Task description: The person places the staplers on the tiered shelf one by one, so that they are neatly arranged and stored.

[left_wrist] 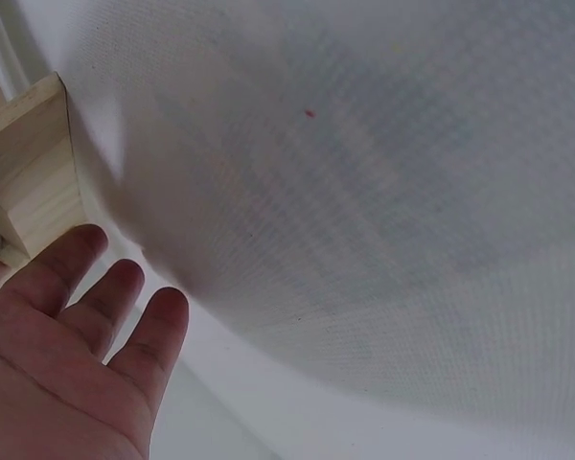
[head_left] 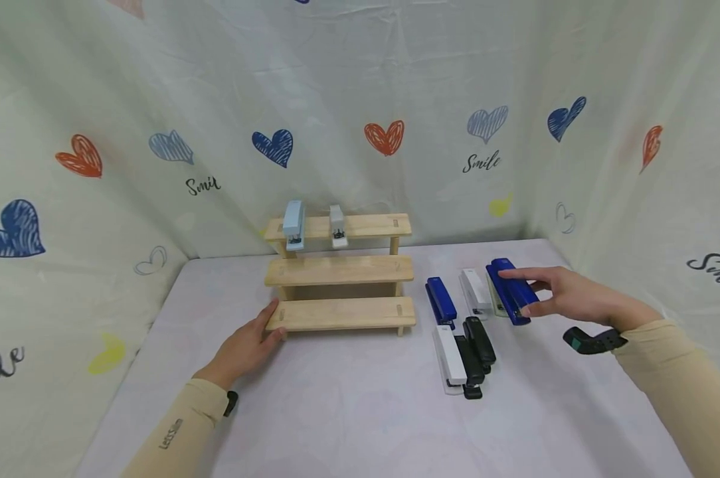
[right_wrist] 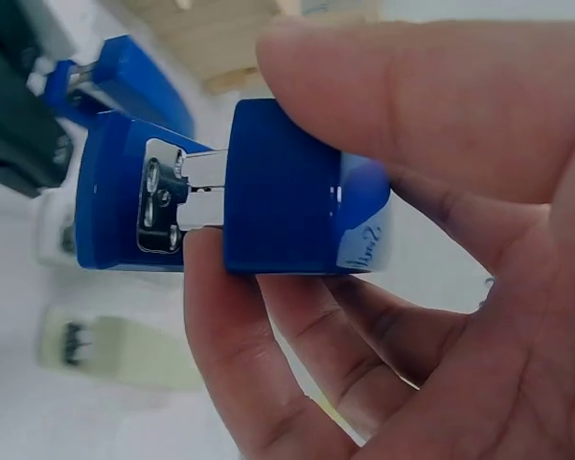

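Note:
My right hand (head_left: 566,295) grips a large blue stapler (head_left: 512,291), thumb and fingers on opposite sides; its metal front shows in the right wrist view. Partly behind it lies a pale green stapler (right_wrist: 125,353). Over at the left end of a three-step wooden rack (head_left: 342,313), my left hand (head_left: 246,345) touches the lowest step. Its visible fingers (left_wrist: 125,297) are extended in the left wrist view. A light blue stapler (head_left: 294,224) and a grey-and-white stapler (head_left: 338,226) stand on the rack's top step.
Between the rack and my right hand lie a smaller blue stapler (head_left: 440,300), white staplers (head_left: 475,291) and black staplers (head_left: 479,340), grouped closely. They rest on a white-covered table (head_left: 348,411). A heart-printed curtain (head_left: 336,79) surrounds the back and sides.

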`<action>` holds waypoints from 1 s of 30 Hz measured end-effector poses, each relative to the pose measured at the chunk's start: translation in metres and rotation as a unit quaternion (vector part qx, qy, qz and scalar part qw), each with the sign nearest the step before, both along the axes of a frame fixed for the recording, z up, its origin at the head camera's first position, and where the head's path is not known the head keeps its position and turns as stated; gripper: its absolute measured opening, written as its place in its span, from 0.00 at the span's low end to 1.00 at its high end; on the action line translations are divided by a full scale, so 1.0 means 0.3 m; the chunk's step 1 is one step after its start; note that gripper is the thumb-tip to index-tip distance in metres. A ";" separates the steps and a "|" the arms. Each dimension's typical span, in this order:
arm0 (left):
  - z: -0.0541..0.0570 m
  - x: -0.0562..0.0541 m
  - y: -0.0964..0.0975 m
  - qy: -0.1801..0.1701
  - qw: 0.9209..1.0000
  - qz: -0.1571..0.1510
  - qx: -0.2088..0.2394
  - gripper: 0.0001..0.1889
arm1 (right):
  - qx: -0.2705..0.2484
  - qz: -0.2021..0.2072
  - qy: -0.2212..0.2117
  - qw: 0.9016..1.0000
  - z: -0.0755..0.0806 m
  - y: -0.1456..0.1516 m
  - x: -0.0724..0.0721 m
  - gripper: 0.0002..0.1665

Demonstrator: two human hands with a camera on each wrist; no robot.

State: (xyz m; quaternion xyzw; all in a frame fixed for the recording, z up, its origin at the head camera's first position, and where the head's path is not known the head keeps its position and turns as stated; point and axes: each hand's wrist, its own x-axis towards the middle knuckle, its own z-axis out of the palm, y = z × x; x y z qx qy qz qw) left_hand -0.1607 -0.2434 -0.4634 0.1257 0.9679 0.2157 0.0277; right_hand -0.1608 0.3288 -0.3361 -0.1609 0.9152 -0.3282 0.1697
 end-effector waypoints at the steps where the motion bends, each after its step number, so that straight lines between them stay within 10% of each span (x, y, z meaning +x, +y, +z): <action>1: -0.001 0.000 -0.001 -0.001 1.000 0.000 0.000 0.38 | 0.001 0.000 0.004 1.000 0.017 -0.009 -0.017 0.43; 14: 0.024 0.018 -0.009 -0.002 1.000 0.002 0.005 0.38 | -0.049 0.011 -0.005 0.999 0.186 -0.222 -0.242 0.43; 30: 0.021 -0.005 -0.002 -0.001 1.000 -0.007 0.006 0.37 | -0.126 -0.012 -0.103 0.987 0.235 -0.553 -0.419 0.41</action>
